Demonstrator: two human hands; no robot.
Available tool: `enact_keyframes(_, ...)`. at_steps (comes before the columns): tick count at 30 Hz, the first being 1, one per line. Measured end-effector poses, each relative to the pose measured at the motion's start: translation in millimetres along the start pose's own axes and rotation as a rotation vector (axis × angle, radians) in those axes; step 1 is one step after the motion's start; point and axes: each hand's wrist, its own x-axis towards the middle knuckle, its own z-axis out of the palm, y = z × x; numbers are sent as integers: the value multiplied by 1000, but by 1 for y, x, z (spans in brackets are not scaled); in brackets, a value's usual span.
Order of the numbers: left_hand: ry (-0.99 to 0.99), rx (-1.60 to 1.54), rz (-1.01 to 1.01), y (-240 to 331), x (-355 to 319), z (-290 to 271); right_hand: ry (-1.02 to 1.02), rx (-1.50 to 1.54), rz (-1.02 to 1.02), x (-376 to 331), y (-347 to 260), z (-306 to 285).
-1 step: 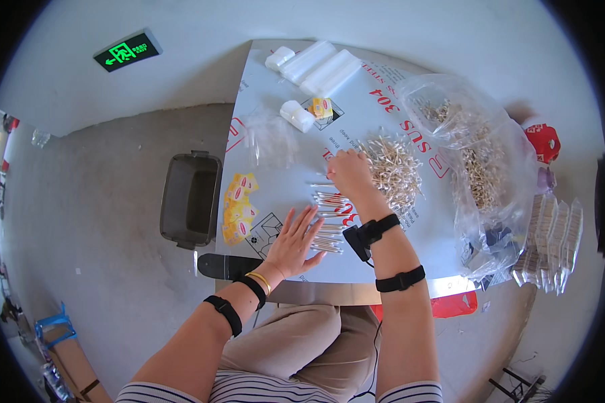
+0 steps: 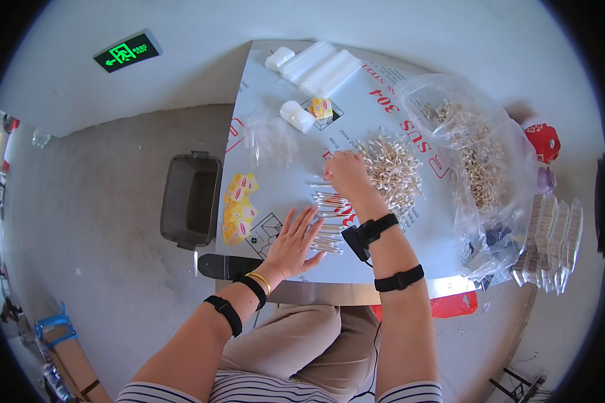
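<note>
My left hand (image 2: 292,243) lies flat with its fingers spread, beside the left ends of a row of cotton swabs (image 2: 329,229) laid out sideways on the table. Above that row is my right hand (image 2: 349,176), its fingers curled together at the left edge of a loose pile of cotton swabs (image 2: 395,171). Whatever its fingers pinch is hidden from view. One single cotton swab (image 2: 319,185) shows just below the right fingertips. Black straps circle both forearms, and a small dark device sits at the right wrist.
Yellow printed cards (image 2: 238,209) and thin clear bags (image 2: 270,140) lie on the table's left side (image 2: 296,185). White plastic packs (image 2: 329,72) are at the back. A big clear bag of swabs (image 2: 480,168) stands right, near filled packs (image 2: 550,242). A brown bin (image 2: 191,198) stands left.
My right hand and forearm have shifted very slightly to the left. My left hand and the swabs look the same.
</note>
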Motion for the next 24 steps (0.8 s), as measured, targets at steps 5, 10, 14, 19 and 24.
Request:
enact_keyframes(5,0,-5,-18,-3,-3,-2,39,165,-38,-6,-2,-3)
enact_keyframes(10,1,6,-5,-1,0,-1,8,225,-31,-16,13,6)
enact_keyframes(14,-1,9,-2,0,0,-2,-4,244,28,-18,18,7)
enact_keyframes(19,2,17,-4,-1,-1,-3,57,291,53,-19,14,9)
enact_keyframes(24,2,14,-3,1,0,-2,155,429,14,-20,12,15)
